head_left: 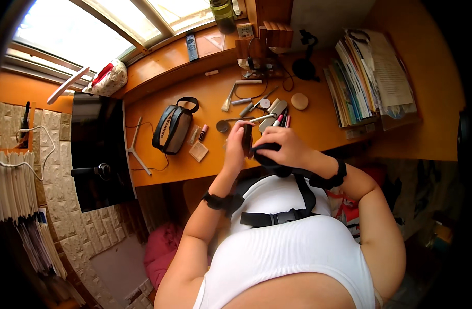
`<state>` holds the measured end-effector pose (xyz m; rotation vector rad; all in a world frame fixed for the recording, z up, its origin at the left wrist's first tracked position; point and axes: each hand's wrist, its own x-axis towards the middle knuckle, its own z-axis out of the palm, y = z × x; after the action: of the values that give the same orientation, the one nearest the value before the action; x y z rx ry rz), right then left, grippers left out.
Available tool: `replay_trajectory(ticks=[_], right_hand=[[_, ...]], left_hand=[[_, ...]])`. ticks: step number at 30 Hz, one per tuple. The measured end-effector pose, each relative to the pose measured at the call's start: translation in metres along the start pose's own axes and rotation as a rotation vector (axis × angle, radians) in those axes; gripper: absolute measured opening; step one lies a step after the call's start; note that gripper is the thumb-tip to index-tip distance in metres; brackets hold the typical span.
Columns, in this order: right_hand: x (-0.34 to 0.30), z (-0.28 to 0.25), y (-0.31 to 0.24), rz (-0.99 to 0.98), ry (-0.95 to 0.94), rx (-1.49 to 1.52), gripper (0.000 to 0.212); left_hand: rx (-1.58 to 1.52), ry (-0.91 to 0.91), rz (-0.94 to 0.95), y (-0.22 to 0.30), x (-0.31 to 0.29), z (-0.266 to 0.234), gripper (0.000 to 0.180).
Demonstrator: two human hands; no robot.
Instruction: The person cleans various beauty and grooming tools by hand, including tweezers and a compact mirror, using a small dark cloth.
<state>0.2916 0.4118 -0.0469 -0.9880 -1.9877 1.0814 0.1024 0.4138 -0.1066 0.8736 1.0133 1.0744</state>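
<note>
Over the front edge of the desk, my left hand (237,148) is closed around a small dark flat piece (247,137), held upright; its kind does not show. Close beside it, my right hand (283,147) has its fingers pinched together at a dark, soft-looking thing (267,148), partly covered by the fingers. Whether the two dark things touch, I cannot tell. A pale slim stick (263,118) shows just beyond my fingertips. Past the hands lie a grey oblong case (280,109), several pen-like tubes (281,121) and a round dark-lidded pot (223,125).
To the left stand a black-and-clear zip pouch (173,129), a square beige compact (199,151) and a pink-capped tube (204,132). A flat brush (228,98) and round beige puff (300,101) lie farther back. Stacked papers (357,77) fill the right; a black monitor (103,139) edges the left.
</note>
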Motion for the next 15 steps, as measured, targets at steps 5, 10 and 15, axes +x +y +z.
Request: replay_trajectory(ticks=[5,10,15], right_hand=[[-0.007,-0.010,0.013,-0.004,0.193,-0.121,0.017],[-0.010,-0.009,0.014,0.024,0.191,-0.047,0.018],[-0.003,-0.003,0.016,0.010,0.178,-0.124,0.016]], left_hand=[[-0.333,-0.062,-0.225,0.001,-0.003,-0.017,0.027],[-0.197,-0.117,-0.189,-0.005,-0.005,-0.030,0.037],[-0.604,-0.169,-0.222,-0.010,-0.009,-0.028,0.055]])
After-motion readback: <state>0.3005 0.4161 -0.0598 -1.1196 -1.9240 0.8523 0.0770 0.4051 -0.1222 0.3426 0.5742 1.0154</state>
